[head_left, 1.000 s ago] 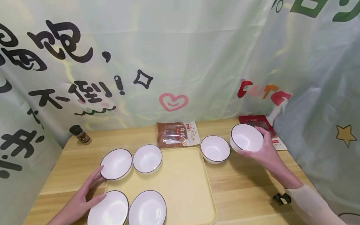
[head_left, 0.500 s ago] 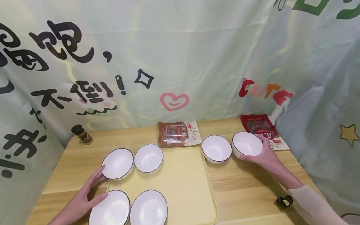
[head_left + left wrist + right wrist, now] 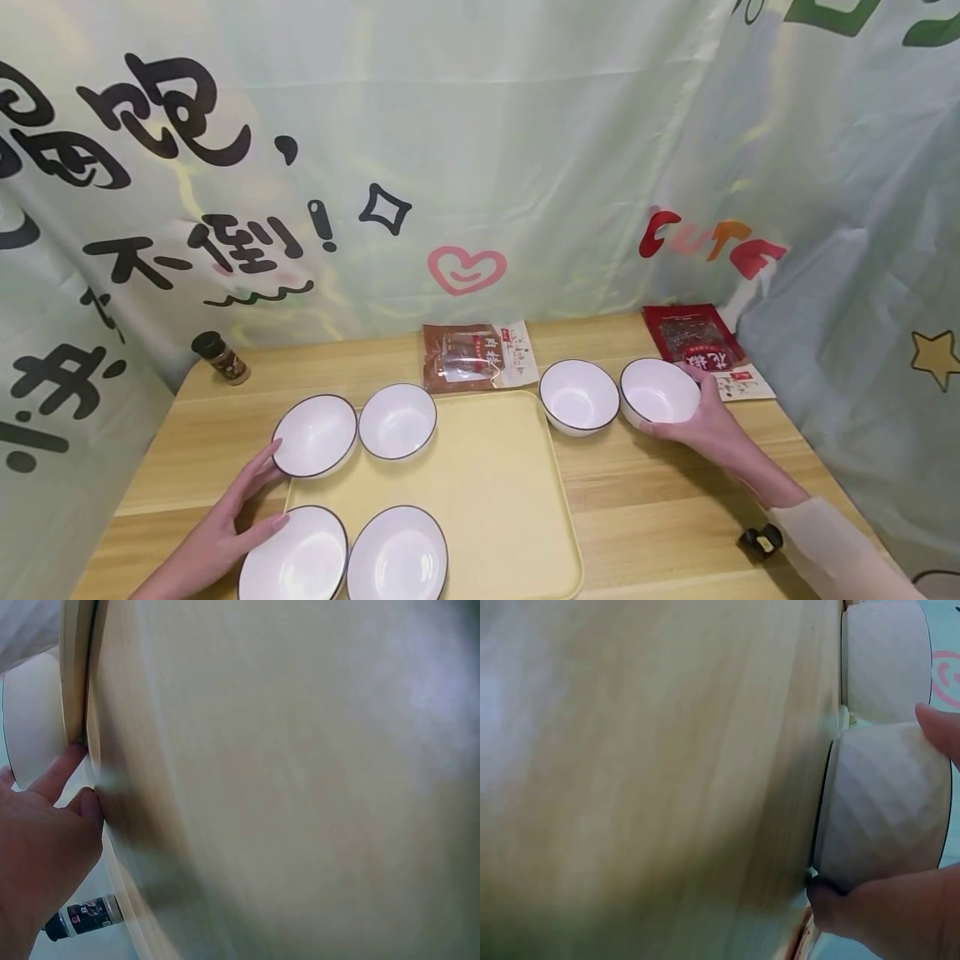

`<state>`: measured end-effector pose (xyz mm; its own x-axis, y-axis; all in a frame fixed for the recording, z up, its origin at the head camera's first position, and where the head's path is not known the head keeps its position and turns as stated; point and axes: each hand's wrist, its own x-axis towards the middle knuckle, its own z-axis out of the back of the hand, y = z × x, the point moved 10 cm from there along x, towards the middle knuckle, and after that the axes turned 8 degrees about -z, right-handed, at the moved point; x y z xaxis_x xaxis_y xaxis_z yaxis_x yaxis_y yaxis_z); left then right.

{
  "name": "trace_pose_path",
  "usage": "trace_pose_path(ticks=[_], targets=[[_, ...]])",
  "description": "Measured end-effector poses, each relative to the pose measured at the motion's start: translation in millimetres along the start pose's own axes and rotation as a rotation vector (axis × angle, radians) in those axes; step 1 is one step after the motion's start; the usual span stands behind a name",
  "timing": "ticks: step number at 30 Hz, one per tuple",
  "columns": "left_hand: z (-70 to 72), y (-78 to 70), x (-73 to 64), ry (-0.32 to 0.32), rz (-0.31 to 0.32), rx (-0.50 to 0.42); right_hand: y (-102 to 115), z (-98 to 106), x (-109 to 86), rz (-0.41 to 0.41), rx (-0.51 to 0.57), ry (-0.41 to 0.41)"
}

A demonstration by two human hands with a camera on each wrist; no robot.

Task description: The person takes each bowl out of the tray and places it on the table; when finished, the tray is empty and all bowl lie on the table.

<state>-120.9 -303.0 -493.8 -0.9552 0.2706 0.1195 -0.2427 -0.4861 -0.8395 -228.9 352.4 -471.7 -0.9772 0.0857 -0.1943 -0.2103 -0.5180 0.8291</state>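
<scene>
My right hand (image 3: 712,425) grips a white dark-rimmed bowl (image 3: 660,390) by its right side, thumb in front. In the right wrist view this faceted bowl (image 3: 889,806) is at the table surface, close beside a second bowl (image 3: 889,664). On the left, my left hand (image 3: 221,533) spreads between a rear bowl (image 3: 315,436) and a front bowl (image 3: 292,554), fingertips at the rear one's rim and thumb over the front one's edge. Two more bowls, one rear (image 3: 397,421) and one front (image 3: 397,554), stand beside these on the yellow tray (image 3: 498,483).
Behind the tray lies a brown spice packet (image 3: 480,357). A red packet (image 3: 693,337) is partly behind the right-hand bowl. A small dark-capped bottle (image 3: 220,358) stands at the back left, and a small black object (image 3: 761,542) near the right sleeve. Printed cloth surrounds the table.
My right hand has lowered its bowl from a raised position down beside the neighbouring bowl, uncovering more of the red packet. My left hand has kept its place.
</scene>
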Motion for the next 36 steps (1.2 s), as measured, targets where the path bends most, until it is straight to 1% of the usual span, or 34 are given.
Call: trace_pose_path(ticks=[2,8,15,17,19,21,23,27,30,33,36], targets=[[0.5,-0.6,0.0,-0.002,-0.007,0.006,1,-1,-0.4,-0.002,-0.007,0.005],[1.8,-5.6,1.2,-0.015,-0.057,0.012,2,-2,-0.9,-0.014,-0.019,0.024],[2.6,-12.6,3.0,-0.029,-0.131,0.012,4,-2,-2.8,-0.012,-0.027,0.040],[2.7,-12.3,2.4,-0.030,-0.134,0.014,4,-1,-3.9,-0.021,-0.020,0.046],[2.9,-10.6,1.2,-0.029,-0.121,0.016,3,-1,-5.5,-0.033,-0.008,0.044],[3.0,-8.9,0.2,-0.027,-0.107,0.014,4,-1,-7.1,-0.043,0.011,0.032],[3.2,-8.6,0.0,-0.026,-0.105,0.012,7,1,-7.9,-0.034,0.032,0.006],[3.3,-9.9,0.4,-0.028,-0.116,0.016,20,7,-10.3,0.021,0.074,-0.071],[3.5,-9.9,0.0,-0.028,-0.111,0.019,31,9,-13.9,0.056,0.101,-0.123],[3.8,-9.1,-0.6,-0.028,-0.100,0.020,43,9,-17.1,0.078,0.115,-0.146],[3.7,-8.9,-1.5,-0.033,-0.101,0.023,55,4,-19.7,0.100,0.129,-0.136]])
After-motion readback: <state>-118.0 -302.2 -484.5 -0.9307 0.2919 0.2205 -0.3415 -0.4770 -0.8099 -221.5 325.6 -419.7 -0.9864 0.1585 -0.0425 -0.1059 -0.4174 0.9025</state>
